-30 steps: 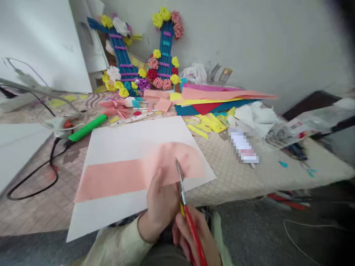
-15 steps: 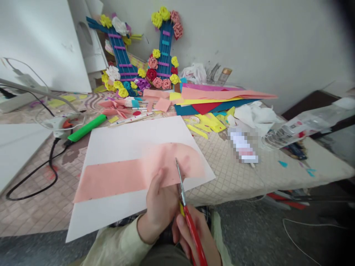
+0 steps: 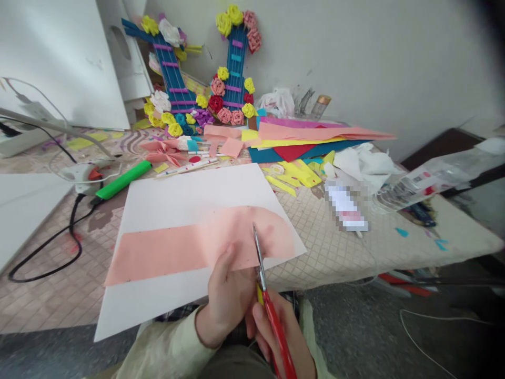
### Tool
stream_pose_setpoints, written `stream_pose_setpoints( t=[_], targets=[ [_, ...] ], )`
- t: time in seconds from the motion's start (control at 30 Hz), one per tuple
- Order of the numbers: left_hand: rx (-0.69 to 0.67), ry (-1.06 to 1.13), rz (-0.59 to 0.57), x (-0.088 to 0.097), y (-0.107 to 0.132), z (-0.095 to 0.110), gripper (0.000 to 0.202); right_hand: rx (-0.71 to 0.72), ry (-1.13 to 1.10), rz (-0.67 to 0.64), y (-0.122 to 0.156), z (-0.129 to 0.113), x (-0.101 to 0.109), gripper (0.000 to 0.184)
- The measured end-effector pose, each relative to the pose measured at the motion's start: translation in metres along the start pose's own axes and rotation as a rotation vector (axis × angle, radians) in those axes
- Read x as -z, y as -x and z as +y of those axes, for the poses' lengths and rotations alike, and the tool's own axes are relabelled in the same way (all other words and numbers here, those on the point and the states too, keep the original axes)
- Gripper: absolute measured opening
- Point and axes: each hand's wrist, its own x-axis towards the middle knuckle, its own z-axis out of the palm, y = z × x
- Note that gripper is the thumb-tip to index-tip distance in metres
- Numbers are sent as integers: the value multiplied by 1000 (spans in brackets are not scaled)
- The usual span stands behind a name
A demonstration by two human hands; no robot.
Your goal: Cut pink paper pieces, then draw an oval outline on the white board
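A long strip of salmon-pink paper [image 3: 158, 252] lies over a white sheet [image 3: 189, 195], its right part raised and curved. My left hand [image 3: 231, 295] holds that raised part from the near edge, thumb on top and fingers underneath. Red-handled scissors [image 3: 278, 326] are in my right hand [image 3: 286, 316], which is closed around the handles. Their metal blades reach over the pink paper, with a cut at its near edge to the right of my left thumb. The lower blade is hidden beneath the paper.
Behind the white sheet stand two blue paper guitars [image 3: 235, 73] trimmed with paper flowers. Coloured paper sheets [image 3: 307, 137], yellow scraps [image 3: 302, 173], a clear bottle [image 3: 426, 179] and a blurred-out phone [image 3: 346, 206] lie to the right. At left are a glue gun [image 3: 87, 173] and a green stick [image 3: 124, 180].
The scissor tips have shifted slightly right and up over the pink paper. The raised paper has turned a little, and my left hand keeps its hold.
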Motion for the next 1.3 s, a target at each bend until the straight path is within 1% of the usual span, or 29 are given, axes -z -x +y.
stream_pose_setpoints(
  t=[0.07, 0.23, 0.33, 0.43, 0.53, 0.77, 0.83, 0.97, 1.03, 1.1, 1.2, 1.3],
  targets=[
    [20, -6, -6, 1, 0, 0, 46, 9, 5, 0, 0, -1, 0, 36],
    [-17, 18, 23, 0, 0, -1, 45, 11, 1, 7, 0, -1, 0, 36],
    [-9, 47, 29, 1, -1, -2, 46, 1, 19, 27, 1, -3, 0, 37],
    [6, 70, 32, 3, -2, -3, 48, -28, 42, 42, 1, -4, -1, 41],
    [-19, 65, 48, 3, -2, -3, 47, -66, 46, 44, 1, -6, -1, 44],
    [-34, 14, 36, -1, -1, -1, 43, -137, -13, 16, -1, -11, -2, 49],
    [-87, 8, 54, 0, -1, -1, 43, -136, -11, 18, 0, -11, -2, 49],
    [-260, 15, 89, 4, -3, -3, 48, -113, -7, 20, 0, -11, -2, 48],
    [-294, 51, 86, 4, -4, -4, 52, -108, -15, 15, 0, -11, -2, 47],
    [-257, 94, 81, 4, -6, -4, 55, -97, -28, 6, 0, -10, -1, 47],
    [-175, 111, 93, 1, -8, -5, 54, -86, -42, -13, -1, -8, -1, 47],
    [-173, 79, 94, -3, -7, -6, 51, -101, -33, -4, -1, -8, -1, 47]
  ],
)
